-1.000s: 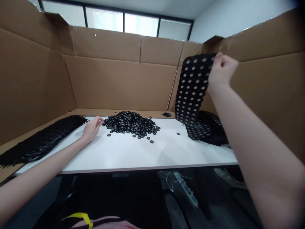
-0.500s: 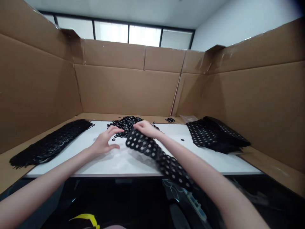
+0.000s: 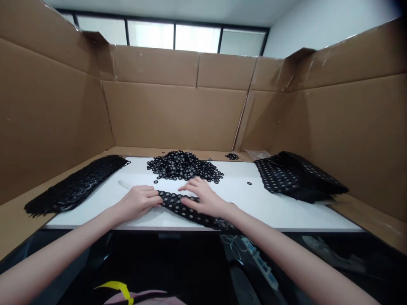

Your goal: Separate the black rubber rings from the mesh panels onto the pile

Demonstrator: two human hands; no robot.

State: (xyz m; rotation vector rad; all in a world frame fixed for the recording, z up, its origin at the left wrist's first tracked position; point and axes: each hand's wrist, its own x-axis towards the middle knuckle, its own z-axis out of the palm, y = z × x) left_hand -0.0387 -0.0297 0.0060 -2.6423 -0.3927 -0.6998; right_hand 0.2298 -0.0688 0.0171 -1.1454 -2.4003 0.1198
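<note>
A black strip with rows of round holes (image 3: 173, 202) lies on the white board in front of me, its right part running under my right forearm. My left hand (image 3: 140, 202) is closed at the strip's left end, fingertips pinching its edge. Over the middle of the strip, my right hand (image 3: 203, 199) is open, fingers spread, touching or just above it. A pale, slim stick (image 3: 125, 184) pokes out behind my left hand; whether that hand holds it I cannot tell. Beyond both hands lies a heap of small black rings (image 3: 181, 166).
On the left rests a long bundle of black stringy pieces (image 3: 78, 184). A stack of black perforated sheets (image 3: 292, 178) lies on the right. One loose ring (image 3: 249, 183) and a small ring cluster (image 3: 232, 156) sit apart. Cardboard walls (image 3: 178, 114) enclose the white board (image 3: 305, 216) on three sides.
My right hand has let go of the strip's end and opened over it. The strip has come down onto the board, and my left hand has closed on its left end.
</note>
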